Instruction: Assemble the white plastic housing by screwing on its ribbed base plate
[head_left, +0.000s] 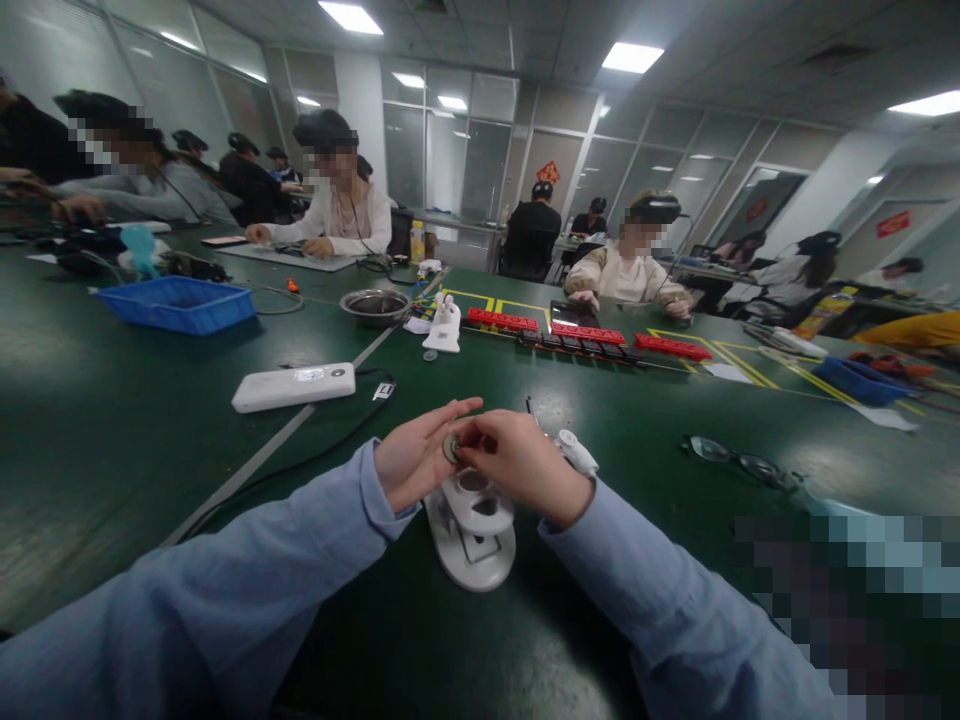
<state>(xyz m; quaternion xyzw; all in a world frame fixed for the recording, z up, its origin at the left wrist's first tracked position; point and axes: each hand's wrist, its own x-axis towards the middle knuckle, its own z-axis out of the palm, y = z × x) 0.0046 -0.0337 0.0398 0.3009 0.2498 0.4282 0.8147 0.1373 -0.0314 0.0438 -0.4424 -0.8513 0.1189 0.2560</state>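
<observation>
My left hand (pixel 421 446) is open, palm turned up and fingers stretched out. Against its palm side, my right hand (pixel 517 458) pinches a small round disc (pixel 451 447) between thumb and fingertips. Whether the disc also rests on the left fingers, I cannot tell. Just below both hands stands a white plastic device (pixel 474 562) with an oval base and a round recess near its top; the hands partly cover it. Beside the right wrist lies a white jointed part (pixel 577 452), partly hidden by that hand.
A white power bank (pixel 294 387) with a black cable lies to the left. Farther back are a blue tray (pixel 180 305), a metal bowl (pixel 375 306), a white stand (pixel 444 326) and red strips (pixel 587 334). Eyeglasses (pixel 739 458) lie right. Several people sit around the tables.
</observation>
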